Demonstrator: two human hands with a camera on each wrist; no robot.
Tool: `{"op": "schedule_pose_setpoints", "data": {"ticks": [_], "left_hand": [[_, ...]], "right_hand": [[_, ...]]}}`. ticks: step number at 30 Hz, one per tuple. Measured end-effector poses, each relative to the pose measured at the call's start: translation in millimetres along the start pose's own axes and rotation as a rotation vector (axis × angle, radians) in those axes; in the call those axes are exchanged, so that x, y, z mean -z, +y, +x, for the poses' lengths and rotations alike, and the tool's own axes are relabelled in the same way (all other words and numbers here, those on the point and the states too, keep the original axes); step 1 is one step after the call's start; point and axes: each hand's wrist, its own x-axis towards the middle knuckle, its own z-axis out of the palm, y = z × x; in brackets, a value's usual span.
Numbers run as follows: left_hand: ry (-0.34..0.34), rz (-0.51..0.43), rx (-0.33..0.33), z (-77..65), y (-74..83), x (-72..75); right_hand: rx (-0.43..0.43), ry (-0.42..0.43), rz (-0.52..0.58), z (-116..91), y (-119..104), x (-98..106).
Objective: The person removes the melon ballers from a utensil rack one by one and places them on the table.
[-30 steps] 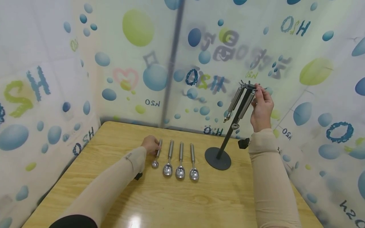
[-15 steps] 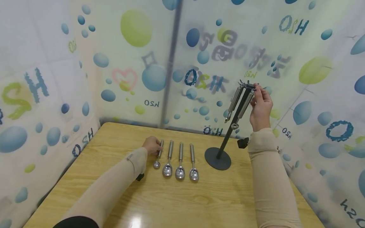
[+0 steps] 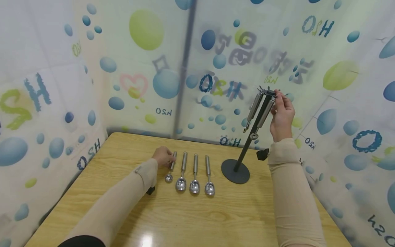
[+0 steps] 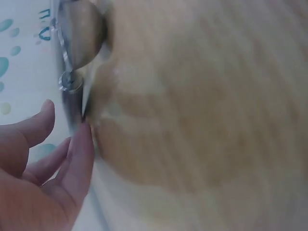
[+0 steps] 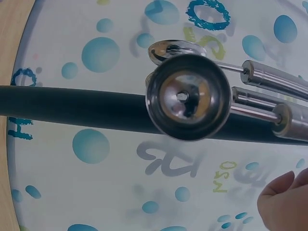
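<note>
My left hand is at the handle of a small metal ball scoop, leftmost of a row on the table. In the left wrist view its fingertips touch that handle, while the thumb stands apart from it. My right hand pinches the top of a black hanging stand, by its hooks. Metal scoops hang there, handles up; one round scoop bowl faces the right wrist camera, with others partly hidden behind it. Only part of the right hand shows in that view.
Right of the small scoop lie three larger ice cream scoops, the nearest scoop, a middle scoop and a right scoop. The stand's round base rests near the back of the wooden table. Printed curtains surround it.
The small scoop under my left hand has shifted slightly right, toward its neighbour, and then barely back. My right hand stays at the stand's top.
</note>
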Motion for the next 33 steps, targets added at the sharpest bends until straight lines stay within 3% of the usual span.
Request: {"op": "schedule_pose_setpoints", "data": {"ticks": [9,17,26,33], "left_hand": [[0.045,0.14,-0.151,-11.9,32.4,5.0],[0.026,0.108,-0.284,-21.7,77.9,-12.6],[-0.019,0.094,-0.435,-42.0,137.5,-31.5],[-0.05,0.047,-0.511,-51.1,165.6,-48.6]], "right_hand": [[-0.006,0.004,-0.005,1,2,3],[-0.006,-0.004,0.021,1,3,2],[-0.005,0.0,0.044,-2,-1,0],[-0.01,0.014,0.044,-5,-1,-2]]}}
